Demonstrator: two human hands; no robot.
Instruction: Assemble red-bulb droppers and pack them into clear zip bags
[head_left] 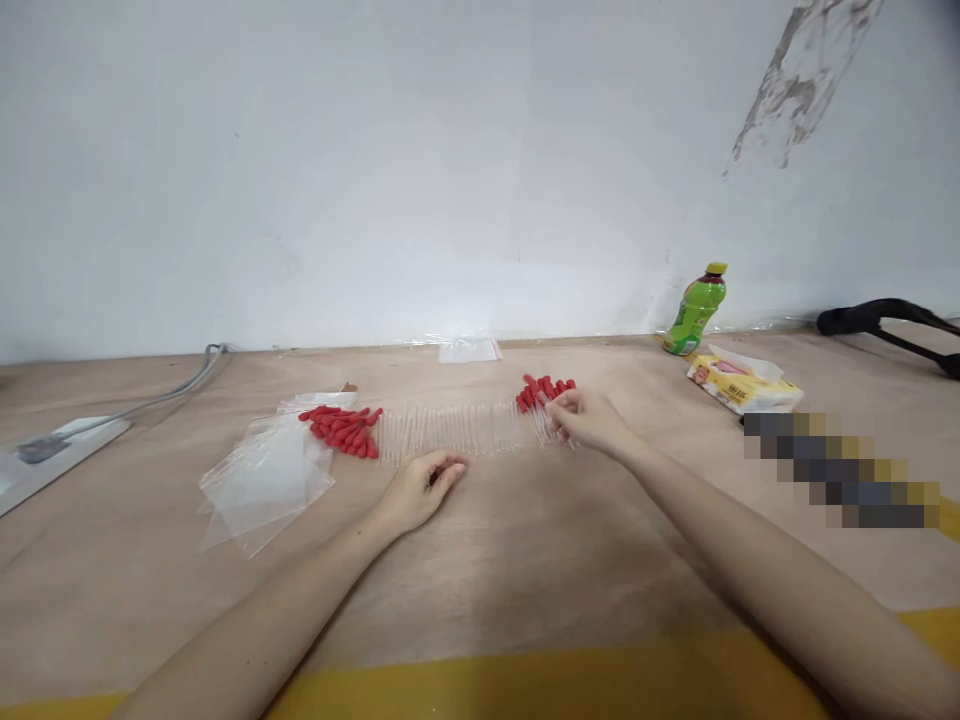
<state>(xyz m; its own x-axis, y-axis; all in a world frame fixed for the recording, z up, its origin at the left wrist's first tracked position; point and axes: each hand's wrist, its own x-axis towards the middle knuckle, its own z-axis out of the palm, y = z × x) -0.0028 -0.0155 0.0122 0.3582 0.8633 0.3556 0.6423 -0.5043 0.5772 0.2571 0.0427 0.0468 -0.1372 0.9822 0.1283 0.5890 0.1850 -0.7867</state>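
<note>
A row of thin clear sticks (450, 430) lies side by side across the middle of the table. Small red, rounded pieces (345, 432) are heaped at its left end. To the right is a second cluster of red pieces (546, 388), with thin clear stems below it. My right hand (589, 420) is over these stems, thumb and fingers pinched on what looks like one thin clear stick. Close to the row's near edge, my left hand (424, 487) rests on the table with curled fingers, thumb and forefinger tips nearly together. Anything between them is too small to make out.
Clear plastic bags (270, 470) lie fanned out at left, near a power strip (67, 455) with a grey cable. Another small bag (469, 350) is by the wall. At right are a green bottle (697, 312), a yellow tissue pack (742, 382) and a black curved object (877, 318).
</note>
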